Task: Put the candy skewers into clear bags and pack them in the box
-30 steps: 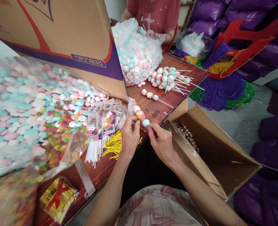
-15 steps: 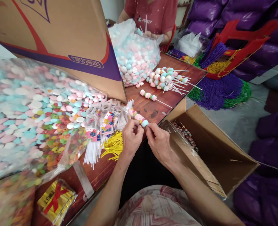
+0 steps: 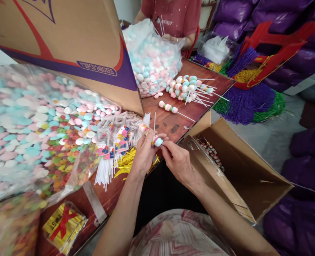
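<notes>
Left hand point(image 3: 144, 153): grip closed around the candy skewer point(image 3: 158, 142), thumb and fingers over its middle.
Right hand point(image 3: 178, 161): grip pinched together, thumb against fingertips, at the skewer's blue end; anything thin between them is too small to make out.
Candy skewer: between both hands, over the front edge of the counter point(image 3: 170, 124), near the gold ties point(image 3: 125, 163).
Hidden: the skewer's middle, behind the left hand's fingers.
Cut off: the cardboard box point(image 3: 66, 35), at the top and left edges.
Hard to make out: the co-worker's hands, largely behind the marshmallow bag point(image 3: 157, 67).
</notes>
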`<state>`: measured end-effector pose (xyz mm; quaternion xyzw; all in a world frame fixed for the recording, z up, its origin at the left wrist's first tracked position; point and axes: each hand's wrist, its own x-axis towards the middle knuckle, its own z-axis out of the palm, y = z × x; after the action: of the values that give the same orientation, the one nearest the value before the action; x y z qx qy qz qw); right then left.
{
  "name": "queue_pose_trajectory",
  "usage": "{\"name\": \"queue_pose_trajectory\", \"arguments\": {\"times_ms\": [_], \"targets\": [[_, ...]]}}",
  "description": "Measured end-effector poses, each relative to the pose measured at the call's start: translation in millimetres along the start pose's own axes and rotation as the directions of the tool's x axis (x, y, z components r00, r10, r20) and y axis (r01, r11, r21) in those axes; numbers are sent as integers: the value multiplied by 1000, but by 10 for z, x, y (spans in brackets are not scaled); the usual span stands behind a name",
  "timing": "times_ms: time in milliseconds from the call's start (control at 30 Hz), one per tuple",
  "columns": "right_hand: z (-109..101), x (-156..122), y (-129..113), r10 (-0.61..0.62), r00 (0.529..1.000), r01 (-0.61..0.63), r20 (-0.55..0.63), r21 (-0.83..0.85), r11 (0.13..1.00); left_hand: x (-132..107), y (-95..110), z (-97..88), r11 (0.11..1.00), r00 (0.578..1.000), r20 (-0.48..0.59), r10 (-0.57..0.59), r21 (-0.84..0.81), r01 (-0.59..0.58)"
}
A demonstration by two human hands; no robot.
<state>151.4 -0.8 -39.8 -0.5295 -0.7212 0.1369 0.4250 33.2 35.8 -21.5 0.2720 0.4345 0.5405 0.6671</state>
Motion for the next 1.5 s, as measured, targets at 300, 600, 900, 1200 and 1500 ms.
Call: {"name": "queue_pose_trajectory", "arguments": {"times_ms": [300,600,900,1200,1500], "targets": [[-11,-70,49,-76,990,82,117,-48,996,58,27,29,980,997,-30,-77,-186,70],[84,-168,75,-83,993,93,84,-127,988,132,36,57,928,965,-111,-236,-320,190],[135,-231,131,-136,988,148,78,-184,972,99,-80,123,961,985,-134,-105,-267,66],[36,-100,86,-79,996,74,34,126,989,6,-142,128,952,986,-18,-164,-266,154],[34,-157,57,52,998,-58,31,235,970,32,-74,131,936,994,7,-112,-335,107]]}}
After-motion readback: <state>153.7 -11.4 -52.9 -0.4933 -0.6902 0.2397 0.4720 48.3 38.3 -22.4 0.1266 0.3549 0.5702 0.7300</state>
